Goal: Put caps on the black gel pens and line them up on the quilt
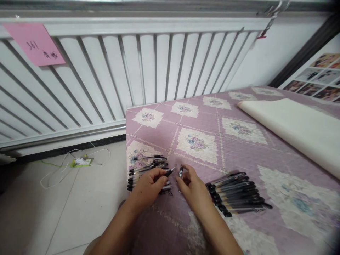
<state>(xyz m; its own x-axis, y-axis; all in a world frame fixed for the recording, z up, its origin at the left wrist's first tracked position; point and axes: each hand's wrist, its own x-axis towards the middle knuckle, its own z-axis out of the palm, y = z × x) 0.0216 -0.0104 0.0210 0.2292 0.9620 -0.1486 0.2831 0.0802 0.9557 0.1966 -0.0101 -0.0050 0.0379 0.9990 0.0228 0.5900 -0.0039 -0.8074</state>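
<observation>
Purple cloth (239,161) lies under two bunches of pens, one on each side of two hands. The left hand (148,186) pinches one black pen (170,172) between thumb and finger; most of that pen is hidden by the hand. The right hand (193,184) grips one small piece (181,172) in its fingertips, dark on top and shiny below — just what it is, I cannot tell. Pen and piece are near each other but apart.

The left bunch (135,173) is partly hidden by the left hand, and the right bunch (239,194) is packed so tight that pens cover pens — I cannot count either one. Two tiny bits (171,193) show on the cloth between the hands, too small to name.

There is one pink note (34,44) on the white heater (151,67). One white roll (297,124) and some photos (318,75) are cut off at the right edge.
</observation>
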